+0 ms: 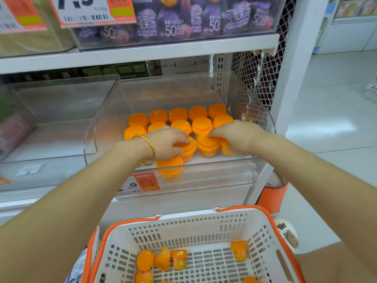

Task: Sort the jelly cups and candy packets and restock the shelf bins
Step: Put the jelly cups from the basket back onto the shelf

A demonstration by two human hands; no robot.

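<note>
In the clear shelf bin at frame centre, an orange-lidded jelly cup is gripped by the left hand. A neighbouring cup is covered, apparently clasped, by the curled right hand. Loose cups are scattered in the white basket at the bottom.

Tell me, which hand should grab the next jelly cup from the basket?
Probably the left hand. It and the right hand both touch jelly cups in the bin, but most loose ones in the basket lie towards its left.
</note>
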